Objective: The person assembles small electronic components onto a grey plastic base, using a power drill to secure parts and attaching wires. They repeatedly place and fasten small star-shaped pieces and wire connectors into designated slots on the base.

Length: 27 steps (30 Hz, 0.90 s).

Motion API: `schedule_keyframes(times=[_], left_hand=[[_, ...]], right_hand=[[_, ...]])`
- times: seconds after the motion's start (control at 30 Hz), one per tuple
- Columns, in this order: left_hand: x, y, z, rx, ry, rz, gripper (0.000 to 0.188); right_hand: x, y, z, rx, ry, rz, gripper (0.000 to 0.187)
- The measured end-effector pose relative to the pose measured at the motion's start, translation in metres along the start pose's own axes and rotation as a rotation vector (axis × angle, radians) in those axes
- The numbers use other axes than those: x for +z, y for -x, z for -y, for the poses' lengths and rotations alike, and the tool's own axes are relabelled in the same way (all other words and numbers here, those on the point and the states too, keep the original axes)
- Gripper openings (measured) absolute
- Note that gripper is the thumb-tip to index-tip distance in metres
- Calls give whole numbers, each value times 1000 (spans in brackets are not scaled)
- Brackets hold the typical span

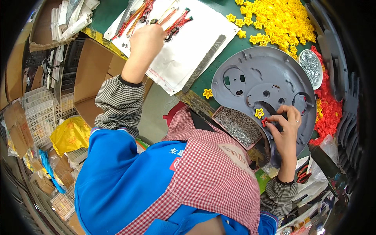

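Head view: the right hand [286,127] pinches a red piece [264,122] at the grey shell [270,80] on the bench [204,80], apparently placing it; the left hand [147,42], well apart, is at the wires [181,22], grip unclear. Seating likely calls for alignment.

L hand [147,38] — extd fwd, palm dn | R hand [287,127] — bent, pinching

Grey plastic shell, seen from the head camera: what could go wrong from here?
The red piece at the right hand's fingertips might slip. The open box beside the shell could be knocked, spilling metal bits. Crowded wires near the left hand may tangle.
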<state>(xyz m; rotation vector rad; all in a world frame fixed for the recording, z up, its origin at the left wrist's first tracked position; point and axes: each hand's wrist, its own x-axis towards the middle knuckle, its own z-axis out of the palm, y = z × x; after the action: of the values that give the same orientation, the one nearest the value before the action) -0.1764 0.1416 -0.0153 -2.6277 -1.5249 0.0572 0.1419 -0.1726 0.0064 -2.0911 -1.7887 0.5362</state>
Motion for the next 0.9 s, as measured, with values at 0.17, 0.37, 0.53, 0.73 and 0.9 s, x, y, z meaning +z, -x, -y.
schedule_keyframes(times=[0.17,0.37,0.53,0.73,0.9], left_hand=[[19,6,22,-115,147,-307,16],[27,14,28,-123,152,-220,17],[46,6,29,-89,408,-353,17],[52,-57,-3,-74,539,-383,28],[64,-86,-5,-178,471,-90,31]], right_hand=[[-14,28,2,-151,-24,-407,23],[-54,108,-74,-97,414,-1648,31],[-28,96,-108,122,-451,-1335,63],[-19,76,-129,108,-442,-1145,63],[-16,92,-142,141,-386,-1104,62]])
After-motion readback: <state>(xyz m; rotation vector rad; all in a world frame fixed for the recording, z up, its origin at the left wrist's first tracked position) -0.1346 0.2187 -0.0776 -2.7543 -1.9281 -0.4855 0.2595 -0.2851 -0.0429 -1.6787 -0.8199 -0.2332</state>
